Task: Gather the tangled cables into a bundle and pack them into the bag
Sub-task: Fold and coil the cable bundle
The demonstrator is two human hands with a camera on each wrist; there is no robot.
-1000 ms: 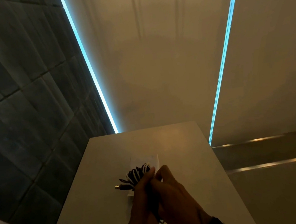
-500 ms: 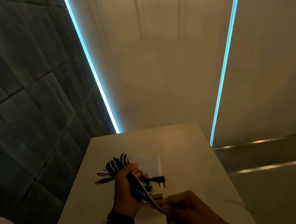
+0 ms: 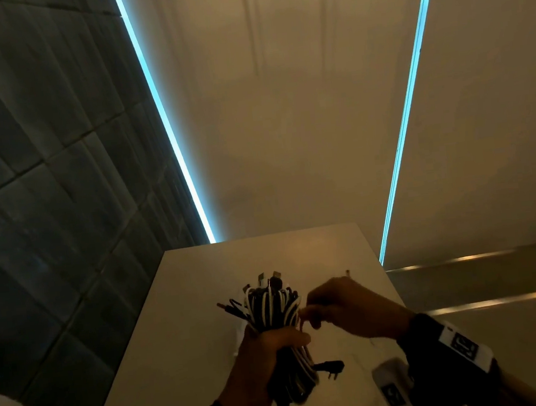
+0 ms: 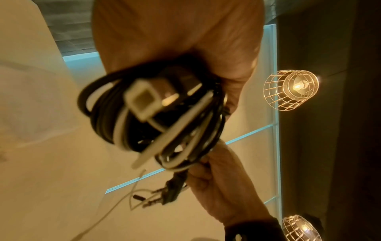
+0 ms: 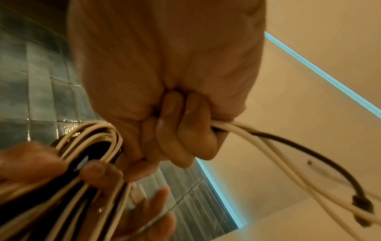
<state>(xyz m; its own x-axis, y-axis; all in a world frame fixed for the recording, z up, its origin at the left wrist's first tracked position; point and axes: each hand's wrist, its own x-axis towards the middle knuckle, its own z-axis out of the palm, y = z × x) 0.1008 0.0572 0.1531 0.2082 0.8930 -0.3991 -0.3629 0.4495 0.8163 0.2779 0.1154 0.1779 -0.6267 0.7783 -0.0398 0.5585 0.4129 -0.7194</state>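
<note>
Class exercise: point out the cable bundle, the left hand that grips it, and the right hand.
cable bundle (image 3: pixel 271 304): head view, on the black and white loops above the fist.
left hand (image 3: pixel 259 360): head view, on the back of the hand.
right hand (image 3: pixel 348 306): head view, on the back of the hand.

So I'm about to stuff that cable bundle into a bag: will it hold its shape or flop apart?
Likely floppy: the cable bundle keeps its folded loops only where the left hand grips it. Loose ends trail from the right hand, so they may snag. The plug sticks out and could catch.
</note>
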